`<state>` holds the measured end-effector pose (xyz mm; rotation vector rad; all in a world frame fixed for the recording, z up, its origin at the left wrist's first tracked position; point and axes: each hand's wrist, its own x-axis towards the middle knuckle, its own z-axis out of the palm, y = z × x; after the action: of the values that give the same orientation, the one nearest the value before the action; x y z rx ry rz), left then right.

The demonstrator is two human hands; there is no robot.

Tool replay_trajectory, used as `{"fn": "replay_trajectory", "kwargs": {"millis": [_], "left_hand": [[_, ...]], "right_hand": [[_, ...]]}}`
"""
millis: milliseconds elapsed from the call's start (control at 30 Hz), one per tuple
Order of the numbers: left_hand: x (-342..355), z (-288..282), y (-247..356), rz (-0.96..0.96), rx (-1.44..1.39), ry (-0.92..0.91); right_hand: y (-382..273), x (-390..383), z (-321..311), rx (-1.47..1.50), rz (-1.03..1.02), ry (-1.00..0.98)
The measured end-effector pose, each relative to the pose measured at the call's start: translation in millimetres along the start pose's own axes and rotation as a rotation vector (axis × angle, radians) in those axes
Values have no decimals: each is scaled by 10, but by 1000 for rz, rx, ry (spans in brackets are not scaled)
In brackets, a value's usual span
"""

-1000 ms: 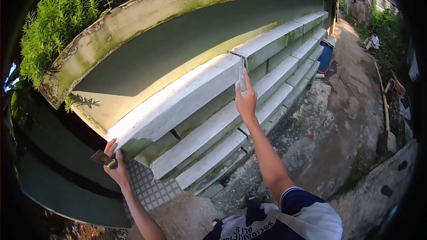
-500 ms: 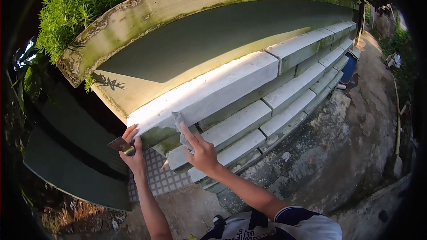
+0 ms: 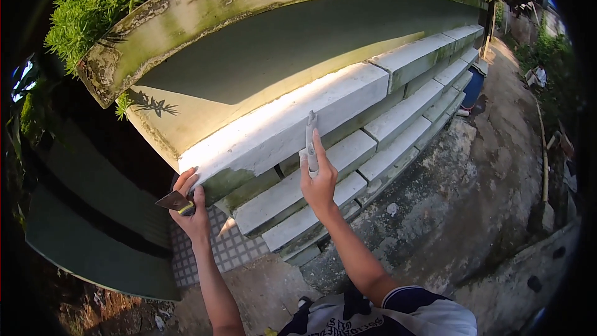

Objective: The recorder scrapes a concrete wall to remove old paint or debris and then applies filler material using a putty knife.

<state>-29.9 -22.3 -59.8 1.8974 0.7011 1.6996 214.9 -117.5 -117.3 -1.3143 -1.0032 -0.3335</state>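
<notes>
My left hand (image 3: 194,214) is closed around a putty knife with a dark blade (image 3: 171,201) and a yellow-and-black handle. Its fingertips rest at the near end of the top concrete block (image 3: 323,102), whose upper face is coated white. In my right hand (image 3: 321,188) is a putty knife (image 3: 311,143), grey and smeared with whitish filler, pointing up along the block's front face. That face is mostly pale grey; a greenish, uncoated patch (image 3: 224,182) shows near the left end. Whether the tool's tip touches the block I cannot tell.
More white-topped blocks (image 3: 407,112) step down below, curving to the far right. A mossy concrete ledge (image 3: 249,9) overhangs behind, with green plants (image 3: 118,0) on it. Patterned tiles (image 3: 217,246) lie below left; a blue container (image 3: 474,87) stands beside the path (image 3: 504,124).
My right hand has moved right and up along the block's front, and its putty knife has turned from blade-flat to nearly edge-on. The left hand stays at the block's end.
</notes>
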Motion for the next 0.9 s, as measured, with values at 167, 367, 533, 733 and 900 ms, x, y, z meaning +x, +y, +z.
{"fn": "replay_trajectory", "kwargs": {"millis": [167, 367, 533, 733, 900], "left_hand": [[28, 9, -4, 111, 18, -39], [29, -18, -24, 91, -55, -54], [31, -22, -65, 125, -34, -67], [37, -65, -84, 124, -28, -90], [32, -21, -55, 91, -67, -96]], "right_hand": [[-404, -511, 326, -83, -47, -274], [-27, -532, 209, -375, -304, -199], [56, -407, 205, -204, -154, 17], [-16, -720, 221, -351, -250, -236], [26, -683, 251, -187, -98, -13]]}}
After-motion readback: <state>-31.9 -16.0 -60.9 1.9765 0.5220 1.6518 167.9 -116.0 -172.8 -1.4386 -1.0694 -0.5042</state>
